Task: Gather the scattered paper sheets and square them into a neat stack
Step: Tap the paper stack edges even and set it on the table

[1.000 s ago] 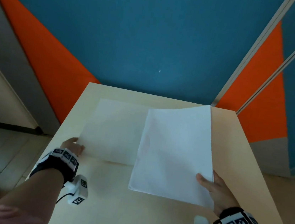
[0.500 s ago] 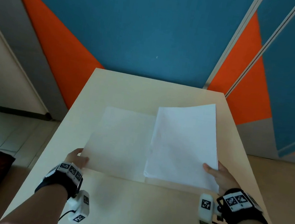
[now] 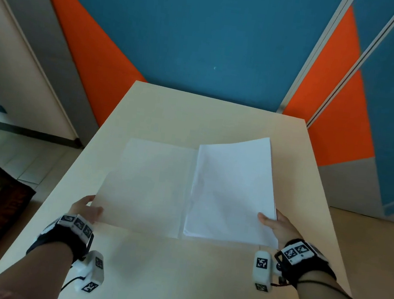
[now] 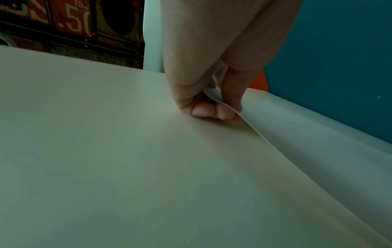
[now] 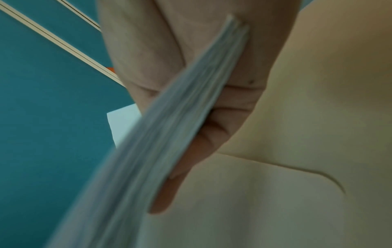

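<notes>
Paper first: two lots on the pale table (image 3: 151,268). A single loose sheet (image 3: 144,185) lies flat at about 10 o'clock from the table's middle. A thicker stack (image 3: 230,193) sits just beside it at about 2 o'clock, its left edge lapping the sheet's right edge.

Left hand (image 3: 85,210): thumb on top and curled fingers (image 4: 208,110) beneath, pinching the sheet's near-left corner, which bows up off the table in the left wrist view. Right hand (image 3: 278,227): closed on the stack's near-right corner, thumb on top, fingers (image 5: 191,161) under the bundle. The stack's right side is raised; its far-right corner curls upward.

Step in hand, as I judge it: bringing the last loose sheet together with the stack.

To do it well:
- Lift the sheet by its corner gently; a single sheet held at one point will droop and may crease.
- Slide it under or lay it over the stack, matching the near edges first, since both near edges already run almost in one line.
- Then stand the bundle on edge and tap it on the table, long side and short side, with both hands loose enough to let sheets settle.

Look of the stack: plain white, unprinted as far as I can see. The right wrist view shows its edge as many thin layers, blurred and slightly fanned, not yet flush.
</notes>
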`<state>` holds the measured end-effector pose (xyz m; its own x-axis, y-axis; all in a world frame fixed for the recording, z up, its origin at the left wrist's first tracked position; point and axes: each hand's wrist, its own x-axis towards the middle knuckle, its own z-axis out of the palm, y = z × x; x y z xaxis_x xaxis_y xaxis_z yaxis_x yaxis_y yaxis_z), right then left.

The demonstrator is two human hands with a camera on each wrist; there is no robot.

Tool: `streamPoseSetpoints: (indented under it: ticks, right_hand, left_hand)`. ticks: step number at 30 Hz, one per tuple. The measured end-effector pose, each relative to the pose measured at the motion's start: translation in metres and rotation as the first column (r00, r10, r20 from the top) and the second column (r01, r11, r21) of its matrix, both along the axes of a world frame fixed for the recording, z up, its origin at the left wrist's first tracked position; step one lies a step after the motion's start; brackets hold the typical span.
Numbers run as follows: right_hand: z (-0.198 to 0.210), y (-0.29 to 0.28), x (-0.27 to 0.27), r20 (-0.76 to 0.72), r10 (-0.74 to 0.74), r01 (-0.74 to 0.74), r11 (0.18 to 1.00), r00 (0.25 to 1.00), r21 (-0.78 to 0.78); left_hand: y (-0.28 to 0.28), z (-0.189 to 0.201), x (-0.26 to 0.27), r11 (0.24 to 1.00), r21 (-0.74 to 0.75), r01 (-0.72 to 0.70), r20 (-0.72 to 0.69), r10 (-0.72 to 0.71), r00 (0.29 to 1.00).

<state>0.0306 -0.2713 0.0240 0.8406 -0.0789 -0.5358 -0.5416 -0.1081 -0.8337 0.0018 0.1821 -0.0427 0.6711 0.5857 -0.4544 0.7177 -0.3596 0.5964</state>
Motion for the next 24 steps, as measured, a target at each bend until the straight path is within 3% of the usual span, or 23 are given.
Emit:
streamPoseSetpoints:
  ticks: [8,17,24]
  right_hand:
    - [-0.025,0.009,0.007,-0.053,0.013,-0.014,1.000,0.999,-0.024]
    - [-0.045,0.010,0.010,-0.092,-0.028,0.023,0.998,0.995,-0.059]
    - [-0.037,0.014,0.018,-0.046,-0.034,0.023,0.976,0.998,-0.215]
  left_hand:
    - [0.002,0.000,0.008,0.998,0.056,0.011,0.005,-0.012,1.000]
    - [0.006,-0.001,0.011,1.000,0.021,-0.009,0.010,0.008,1.000]
    - [0.004,0.010,0.009,0.999,-0.010,-0.047,0.050,0.048,0.998]
